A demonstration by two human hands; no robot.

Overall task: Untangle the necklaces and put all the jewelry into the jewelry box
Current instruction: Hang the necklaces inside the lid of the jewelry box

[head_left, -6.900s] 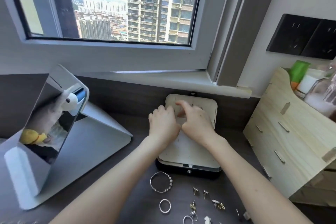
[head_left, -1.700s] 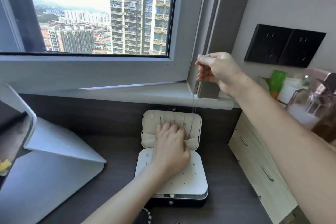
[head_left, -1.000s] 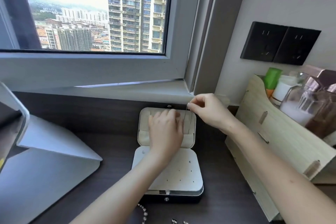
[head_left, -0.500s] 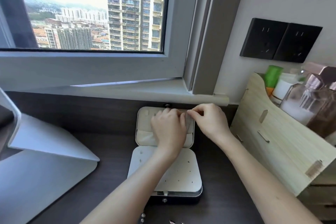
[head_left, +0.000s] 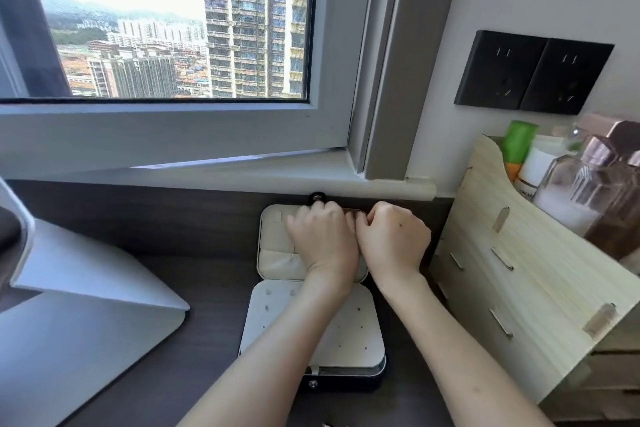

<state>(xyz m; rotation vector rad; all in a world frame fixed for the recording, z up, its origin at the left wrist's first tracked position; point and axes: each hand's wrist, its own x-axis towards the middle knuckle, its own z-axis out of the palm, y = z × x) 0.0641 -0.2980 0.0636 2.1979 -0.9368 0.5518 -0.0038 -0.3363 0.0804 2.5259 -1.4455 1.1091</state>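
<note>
left hand (head_left: 322, 243) and right hand (head_left: 393, 243) are curling fingers at lid's top edge of open jewelry box (head_left: 277, 255), probably hooking necklace there | what they are pinching is hidden, cannot tell | box is sitting on desk (head_left: 211, 291), lid propped against wall

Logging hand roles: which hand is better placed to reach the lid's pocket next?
Left, probably: the left hand lies over the jewelry box lid, wrist crossing its pocket; the right hand sits at the right edge.

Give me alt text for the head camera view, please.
The left hand and right hand, fingers curled, meet at the raised lid of an open jewelry box on a dark desk. A window is above, a wooden organizer beside it.
</note>
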